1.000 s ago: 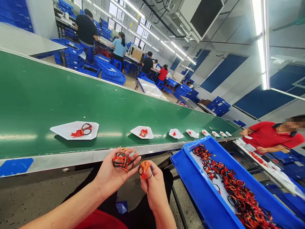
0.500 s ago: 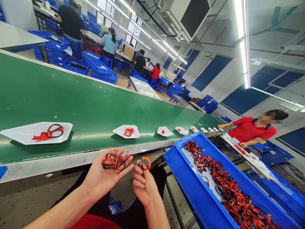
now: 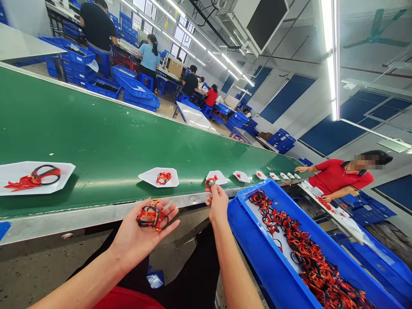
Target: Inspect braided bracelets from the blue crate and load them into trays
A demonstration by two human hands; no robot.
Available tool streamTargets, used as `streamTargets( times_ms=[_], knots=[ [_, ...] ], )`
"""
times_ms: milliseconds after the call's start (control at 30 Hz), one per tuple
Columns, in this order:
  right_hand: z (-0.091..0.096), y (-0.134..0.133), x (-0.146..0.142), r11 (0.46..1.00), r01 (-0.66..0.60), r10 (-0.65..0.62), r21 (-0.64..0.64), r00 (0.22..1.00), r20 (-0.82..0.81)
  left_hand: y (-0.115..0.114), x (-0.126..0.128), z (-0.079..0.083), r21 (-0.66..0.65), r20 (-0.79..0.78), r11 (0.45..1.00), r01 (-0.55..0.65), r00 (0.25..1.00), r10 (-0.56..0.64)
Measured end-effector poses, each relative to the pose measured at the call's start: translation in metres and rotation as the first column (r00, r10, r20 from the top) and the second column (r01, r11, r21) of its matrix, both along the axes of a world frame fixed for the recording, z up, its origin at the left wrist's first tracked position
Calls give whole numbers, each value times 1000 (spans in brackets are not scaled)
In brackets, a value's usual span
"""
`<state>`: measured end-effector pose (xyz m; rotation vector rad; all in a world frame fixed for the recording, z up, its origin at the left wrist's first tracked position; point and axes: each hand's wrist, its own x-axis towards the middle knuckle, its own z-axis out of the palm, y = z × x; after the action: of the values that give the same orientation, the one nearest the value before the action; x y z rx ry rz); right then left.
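Pinching hand: your right hand [image 3: 219, 202] has its fingers clamped on one red-and-black hair tie [image 3: 210, 183], overlapping the third tray [image 3: 222, 176] from the left; touching or above, I can't tell.
Tray risk: dip that wrist too low and you could catch the rim and shove it askew.
Loose bunch [image 3: 153, 217]: more ties, lying on your upturned left hand [image 3: 140, 236], fingers apart; tilt it and some could slide off.
Green belt [image 3: 106, 133]: leftmost tray [image 3: 66, 174] holds a red-and-black tie; second tray [image 3: 147, 177], another.
Blue crate [image 3: 243, 221]: on your right, heaped with ties.
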<state>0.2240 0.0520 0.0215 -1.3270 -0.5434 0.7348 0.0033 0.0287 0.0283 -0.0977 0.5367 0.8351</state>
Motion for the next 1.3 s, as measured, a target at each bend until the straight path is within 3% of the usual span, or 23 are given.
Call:
streamTargets(
  times_ms=[100, 167, 300, 400, 500, 567, 667, 733, 833, 900, 933, 1000, 1067, 1167, 1300],
  knots=[
    [7, 21, 24, 996, 86, -84, -16, 993, 77, 1, -2, 0, 2, -1, 1000, -8, 1000, 8],
    [8, 21, 27, 995, 93, -89, -41, 991, 103, 2, -3, 0, -1, 6, 1000, -14, 1000, 14],
    [4, -12, 0, 997, 1, 8, -76, 992, 124, 3, -2, 0, -6, 36, 1000, -21, 999, 21],
    [6, -48, -39, 977, -183, 201, -110, 961, 191, 2, 0, 0, 10, 53, 1000, -5, 999, 4],
    [11, -77, -75, 897, -400, 442, -189, 825, 353, 0, 3, 0, 50, 49, 999, -3, 999, 1],
    [12, -87, -91, 853, -459, 521, -249, 707, 478, -1, 3, 1, 70, 28, 998, 0, 1000, -2],
    [7, -91, -102, 837, -463, 532, -292, 566, 630, -2, 3, 1, 77, 15, 997, 5, 1000, -6],
    [3, -91, -102, 852, -451, 503, -264, 567, 653, -2, 3, 2, 81, 27, 997, -4, 1000, 2],
    [1, -92, -97, 863, -464, 503, -203, 745, 438, -2, 4, 3, 67, 30, 998, -6, 1000, 4],
    [2, -94, -92, 853, -508, 519, -121, 850, 91, -2, 4, 5, 42, 6, 999, 2, 1000, -2],
    [2, -95, -89, 854, -517, 511, -56, 854, -97, -2, 5, 5, 33, -2, 999, 10, 1000, -10],
    [2, -96, -84, 866, -497, 478, 65, 780, -404, -2, 5, 6, 14, -1, 999, 30, 1000, -30],
    [1, -96, -79, 884, -450, 434, 127, 690, -579, -2, 5, 5, -2, 10, 999, 46, 999, -46],
    [-2, -95, -76, 902, -407, 386, 144, 611, -691, -2, 5, 5, -20, 6, 999, 51, 999, -51],
    [-6, -93, -75, 904, -402, 373, 144, 580, -725, -2, 5, 5, -24, -17, 999, 41, 999, -42]
  ],
)
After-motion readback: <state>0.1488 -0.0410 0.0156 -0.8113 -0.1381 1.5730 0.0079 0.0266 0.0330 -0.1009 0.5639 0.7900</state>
